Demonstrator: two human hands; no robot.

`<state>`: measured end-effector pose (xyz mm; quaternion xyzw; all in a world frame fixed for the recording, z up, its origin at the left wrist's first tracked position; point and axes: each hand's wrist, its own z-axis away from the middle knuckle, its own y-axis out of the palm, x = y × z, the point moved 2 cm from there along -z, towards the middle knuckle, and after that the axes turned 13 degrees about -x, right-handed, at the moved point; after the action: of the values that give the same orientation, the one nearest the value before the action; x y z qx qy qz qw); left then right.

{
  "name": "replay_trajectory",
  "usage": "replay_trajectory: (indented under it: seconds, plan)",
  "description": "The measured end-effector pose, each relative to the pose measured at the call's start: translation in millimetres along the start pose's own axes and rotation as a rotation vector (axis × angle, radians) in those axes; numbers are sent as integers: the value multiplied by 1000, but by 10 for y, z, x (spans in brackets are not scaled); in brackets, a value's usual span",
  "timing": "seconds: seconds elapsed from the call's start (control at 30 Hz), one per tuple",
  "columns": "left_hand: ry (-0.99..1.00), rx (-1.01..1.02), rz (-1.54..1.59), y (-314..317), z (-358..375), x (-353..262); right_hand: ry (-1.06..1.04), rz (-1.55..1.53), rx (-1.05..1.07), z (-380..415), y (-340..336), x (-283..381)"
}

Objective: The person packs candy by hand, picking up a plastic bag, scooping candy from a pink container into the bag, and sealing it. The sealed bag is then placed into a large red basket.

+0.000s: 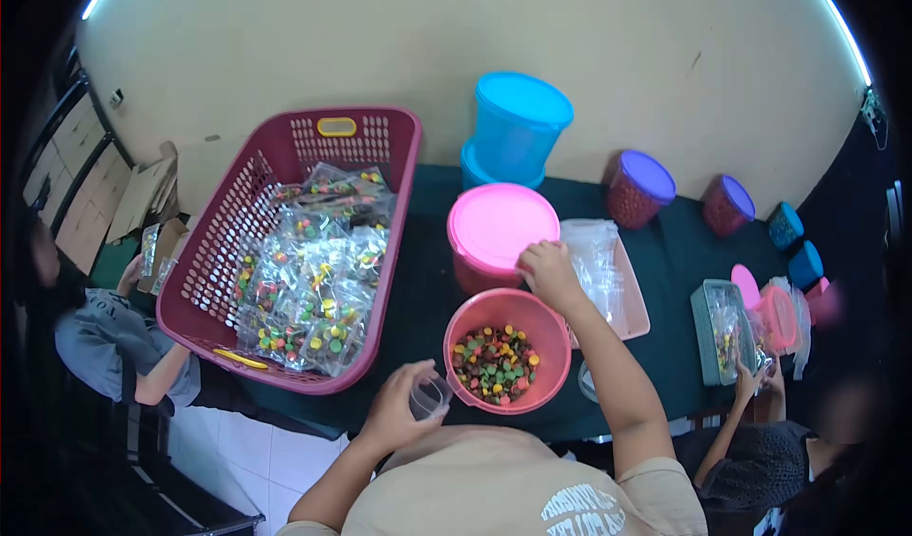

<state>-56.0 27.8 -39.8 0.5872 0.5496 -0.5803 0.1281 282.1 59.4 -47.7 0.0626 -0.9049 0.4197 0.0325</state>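
My left hand is wrapped round a small clear plastic cup, just left of an open pink tub. Loose round candies in yellow, green, red and brown fill the bottom of that tub. My right hand is at the right edge of the pink lid on a second tub behind, its fingers bent over the rim. Part of the grip is hidden. Close to my right wrist, clear plastic bags lie in a pale pink tray.
A large maroon basket of filled candy packets stands left. Blue tubs are stacked at the back. Purple-lidded tubs stand right. Co-workers sit at both sides; the right one's hands are by a green basket.
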Motion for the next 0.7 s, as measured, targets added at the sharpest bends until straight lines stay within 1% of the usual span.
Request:
replay_trajectory:
  seconds: [0.03, 0.07, 0.13, 0.2, 0.27, 0.33, 0.37, 0.4, 0.43, 0.47, 0.5, 0.53, 0.6, 0.7]
  plan:
    - [-45, -28, 25, 7, 2, 4, 22, 20, 25, 8, 17, 30]
    - [-32, -67, 28, 11, -5, -1, 73, -21, 75, 54, -6, 14]
    - [-65, -94, 18, 24, -45, 10, 154, -25, -64, 117, -353, 203]
    - [-109, -114, 14, 55, -81, 53, 294, -56, -115, 389, -751, 285]
    - [-139, -106, 9, 105, -101, 135, 500, 42, -86, 902, -1061, 198]
    - [-332, -102, 129, 198, -91, 333, 641, 261, 6, 1384, -1317, 123]
    - [-366, -90, 199, 228, -92, 387, 716, 330, 87, 1666, -1400, 56]
    - [-382, -88, 203, 264, -99, 417, 792, 400, 166, 1920, -1434, 6]
    - [-433, -86, 305, 306, -114, 441, 793, 402, 180, 2060, -1455, 9]
    - [-484, -87, 407, 355, -123, 465, 895, 410, 319, 2204, -1455, -8]
    - [-469, -123, 533, 415, -159, 453, 993, 414, 460, 2317, -1441, -28]
    - [-481, -127, 532, 433, -180, 436, 990, 412, 472, 2391, -1409, -56]
    - [-544, -43, 422, 417, -240, 367, 1058, 318, 436, 2480, -1329, -78]
    - [-533, -48, 423, 412, -296, 383, 1030, 320, 442, 2490, -1264, -16]
